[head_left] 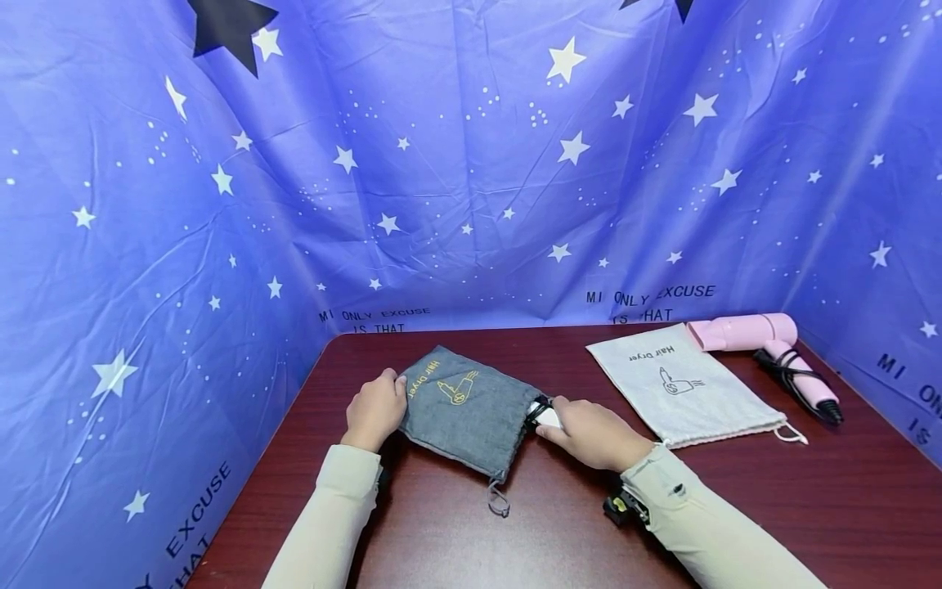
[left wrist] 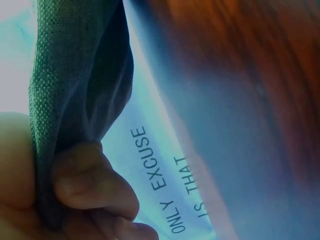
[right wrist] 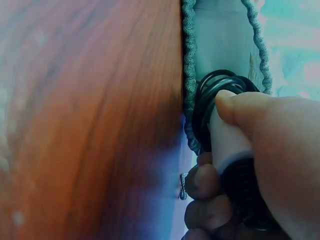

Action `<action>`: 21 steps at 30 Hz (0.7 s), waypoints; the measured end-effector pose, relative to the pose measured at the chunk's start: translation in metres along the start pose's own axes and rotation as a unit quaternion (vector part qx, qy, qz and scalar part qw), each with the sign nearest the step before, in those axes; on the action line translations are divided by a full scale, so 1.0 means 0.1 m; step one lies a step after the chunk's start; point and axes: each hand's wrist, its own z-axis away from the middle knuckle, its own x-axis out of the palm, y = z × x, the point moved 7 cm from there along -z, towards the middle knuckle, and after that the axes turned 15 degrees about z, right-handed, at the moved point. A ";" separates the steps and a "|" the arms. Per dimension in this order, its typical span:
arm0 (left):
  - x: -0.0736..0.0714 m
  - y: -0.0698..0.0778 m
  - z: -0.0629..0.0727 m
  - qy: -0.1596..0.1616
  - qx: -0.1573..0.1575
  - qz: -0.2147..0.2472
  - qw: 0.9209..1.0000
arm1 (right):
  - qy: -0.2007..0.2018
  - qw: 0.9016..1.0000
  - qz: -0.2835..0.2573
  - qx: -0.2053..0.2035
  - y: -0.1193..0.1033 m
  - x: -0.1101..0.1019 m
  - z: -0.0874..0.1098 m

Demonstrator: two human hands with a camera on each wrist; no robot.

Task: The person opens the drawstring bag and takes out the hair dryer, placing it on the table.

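Note:
A grey drawstring bag [head_left: 471,417] with yellow "Hair Dryer" lettering is held up at a slant over the table. My left hand [head_left: 375,409] pinches its closed end; in the left wrist view the cloth [left wrist: 65,65] runs between thumb and fingers. My right hand [head_left: 599,433] grips the white handle [right wrist: 231,142] of a hair dryer at the bag's mouth. A black cord [right wrist: 220,90] is wound round that handle. Most of the dryer is hidden inside the bag, though part of its pale body [right wrist: 220,45] shows through the opening in the right wrist view.
To the right lies a flat white drawstring bag [head_left: 692,401] with black "Hair Dryer" print. A pink hair dryer [head_left: 751,331], its black cord wrapped round the handle, overlaps that bag's far corner. A blue star-patterned curtain [head_left: 456,204] hangs along the back and sides of the dark red table [head_left: 456,540].

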 end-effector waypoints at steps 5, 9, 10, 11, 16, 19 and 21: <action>-0.02 -0.03 0.00 0.007 -0.008 0.006 1.000 | 0.003 1.000 0.001 -0.005 -0.01 -0.02 0.00; -0.05 -0.05 -0.01 0.014 -0.018 0.011 1.000 | 0.002 1.000 -0.001 -0.005 -0.01 -0.03 0.00; -0.06 -0.06 -0.01 0.015 -0.020 0.013 1.000 | 0.001 1.000 -0.002 -0.005 -0.01 -0.03 0.00; -0.07 -0.06 -0.01 0.016 -0.023 0.014 1.000 | 0.000 1.000 -0.004 -0.005 -0.01 -0.03 0.00; -0.10 -0.06 -0.01 0.023 -0.026 0.019 0.999 | 0.000 1.000 -0.012 -0.006 0.00 -0.03 -0.01; -0.11 -0.07 -0.01 0.022 -0.027 0.018 0.999 | 0.003 1.000 -0.013 -0.006 0.00 -0.03 -0.01; -0.10 -0.08 -0.01 0.019 -0.029 0.017 0.999 | 0.004 1.000 -0.013 -0.006 0.01 -0.03 -0.01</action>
